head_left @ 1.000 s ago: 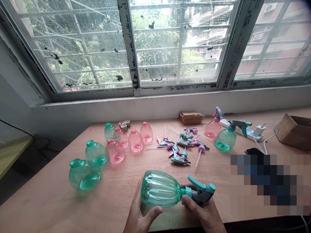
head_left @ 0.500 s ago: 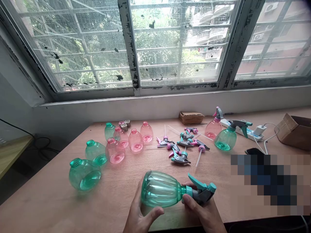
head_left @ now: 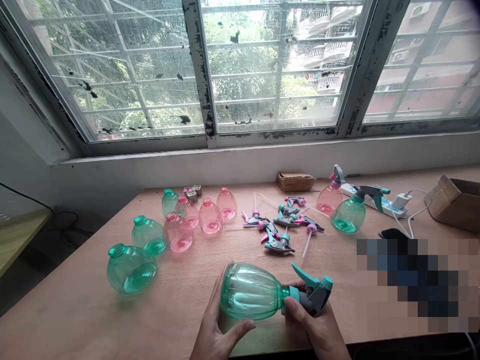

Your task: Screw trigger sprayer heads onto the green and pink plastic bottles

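Observation:
A green ribbed spray bottle (head_left: 251,291) lies on its side just above the table's near edge, held between both hands. My left hand (head_left: 217,332) cups its round body from below, thumb against the near side. My right hand (head_left: 315,330) is closed round the grey and teal trigger head (head_left: 313,293) screwed on the bottle's neck.
Open green bottles (head_left: 131,269) and pink bottles (head_left: 178,235) stand at the left of the wooden table (head_left: 75,310). Loose trigger heads (head_left: 279,225) lie in the middle. Two assembled sprayers (head_left: 347,210), a power strip (head_left: 378,202) and a cardboard box (head_left: 455,200) are at the right.
The bottle has tilted a little, its trigger head turning slightly in my right hand. Both hands stay on it in nearly the same place.

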### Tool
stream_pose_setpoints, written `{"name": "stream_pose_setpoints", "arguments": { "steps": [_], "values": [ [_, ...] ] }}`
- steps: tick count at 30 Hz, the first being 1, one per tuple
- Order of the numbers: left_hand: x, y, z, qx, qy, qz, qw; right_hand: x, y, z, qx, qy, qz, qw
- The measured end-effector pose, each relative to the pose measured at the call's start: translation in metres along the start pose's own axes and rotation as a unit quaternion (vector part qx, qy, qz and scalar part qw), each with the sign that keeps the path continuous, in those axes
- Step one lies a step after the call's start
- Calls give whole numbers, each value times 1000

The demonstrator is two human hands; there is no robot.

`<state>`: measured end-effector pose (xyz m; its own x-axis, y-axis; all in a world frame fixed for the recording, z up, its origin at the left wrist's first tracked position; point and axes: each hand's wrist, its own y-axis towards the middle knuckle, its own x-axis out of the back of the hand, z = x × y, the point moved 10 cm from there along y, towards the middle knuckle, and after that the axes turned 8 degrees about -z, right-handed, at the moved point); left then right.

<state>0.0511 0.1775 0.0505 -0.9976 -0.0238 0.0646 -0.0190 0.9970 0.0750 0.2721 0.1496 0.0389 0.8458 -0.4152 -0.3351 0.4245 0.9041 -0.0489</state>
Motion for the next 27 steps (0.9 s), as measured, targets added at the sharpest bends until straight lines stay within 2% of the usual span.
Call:
{"name": "stream_pose_setpoints", "arguments": {
  "steps": [4, 10, 13, 18, 21, 24, 27],
  "values": [
    [3, -1, 0, -14, -2, -35, 999, -1, 1, -3, -7, 18, 11, 1000],
    [1, -1, 2, 1, -41, -8, 999, -1, -1, -3, -10, 4, 0, 1000],
    [1, 0, 1, 2, -2, 6, 1000, -1, 0, -1, -5, 1, 2, 1000],
    [1, -1, 1, 1, 9, -4, 1000, 2, 2, -2, 1, -1, -3, 1000],
    [-1, -2, 5, 10, -43, 3, 999, 1, 1, -2, -3, -6, -3, 1000],
    [3, -1, 9, 13, -81, -17, 997, -1, 0, -2, -4, -8, 4, 1000],
    [5, 0, 8, 6, -37, -26, 999, 0, 2, -3, 2, -13, 6, 1000]
  ]
}}
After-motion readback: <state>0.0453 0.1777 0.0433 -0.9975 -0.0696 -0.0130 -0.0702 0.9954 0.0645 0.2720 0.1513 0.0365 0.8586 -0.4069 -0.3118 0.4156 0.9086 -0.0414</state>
